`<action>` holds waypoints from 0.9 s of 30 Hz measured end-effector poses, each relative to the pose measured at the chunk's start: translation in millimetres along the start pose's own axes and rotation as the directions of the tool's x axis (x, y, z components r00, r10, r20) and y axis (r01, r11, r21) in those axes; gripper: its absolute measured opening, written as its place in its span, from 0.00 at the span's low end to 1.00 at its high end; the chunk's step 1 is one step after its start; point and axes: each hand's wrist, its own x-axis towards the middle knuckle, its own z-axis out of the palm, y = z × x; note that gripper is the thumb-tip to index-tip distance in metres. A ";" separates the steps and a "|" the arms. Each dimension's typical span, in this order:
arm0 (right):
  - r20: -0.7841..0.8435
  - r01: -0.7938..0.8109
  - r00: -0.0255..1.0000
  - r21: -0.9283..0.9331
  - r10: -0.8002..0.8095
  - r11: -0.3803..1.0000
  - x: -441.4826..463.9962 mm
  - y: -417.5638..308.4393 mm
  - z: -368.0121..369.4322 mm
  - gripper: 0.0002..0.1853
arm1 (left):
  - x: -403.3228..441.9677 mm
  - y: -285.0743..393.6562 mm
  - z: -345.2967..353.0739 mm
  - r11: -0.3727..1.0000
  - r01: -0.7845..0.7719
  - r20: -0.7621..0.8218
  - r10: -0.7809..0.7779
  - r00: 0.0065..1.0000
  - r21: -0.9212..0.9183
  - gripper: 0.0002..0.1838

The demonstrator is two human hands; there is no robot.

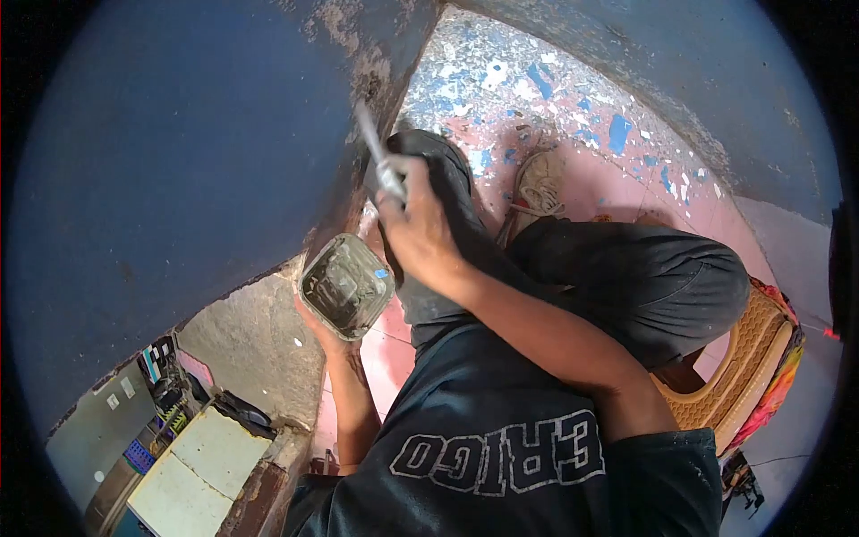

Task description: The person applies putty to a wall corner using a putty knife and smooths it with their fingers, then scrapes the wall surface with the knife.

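Observation:
My left hand (pixel 335 344) is wrapped round the underside of a square plastic tub (pixel 309 285) and tilts its mouth towards me. Grey paste is smeared inside the tub, and a small blue flake sticks to its right side. My right hand (pixel 415 219) grips the pale handle of a putty knife (pixel 369 131), blurred and seen nearly edge-on. The knife's tip is at or close to the worn lower edge of the blue wall (pixel 206 152), where paint has come off; contact cannot be made out.
Paint flakes (pixel 619 134) litter the pink tiled floor (pixel 608 190) by my shoe (pixel 540 183). A brown plastic stool (pixel 716 394) is beside me at right. Lower left, a pale tiled ledge (pixel 192 465) stands near assorted items. Another wall (pixel 716 80) curves round at upper right.

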 end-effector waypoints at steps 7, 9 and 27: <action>-0.085 -0.107 0.991 -0.009 0.106 0.994 57.2 2.7 10.7 0.19 | -2.0 -1.6 -1.3 1.000 0.007 0.085 -0.008 0.996 0.011 0.40; -0.039 -0.086 0.996 -0.075 0.083 0.993 51.7 -1.4 22.1 0.17 | -8.4 -1.5 8.4 1.000 0.003 0.088 -0.004 0.996 0.012 0.39; 0.305 -0.065 0.950 0.012 0.058 0.998 20.2 -23.7 -73.8 0.18 | 11.1 -7.2 51.8 0.999 0.041 0.176 -0.043 0.983 0.011 0.34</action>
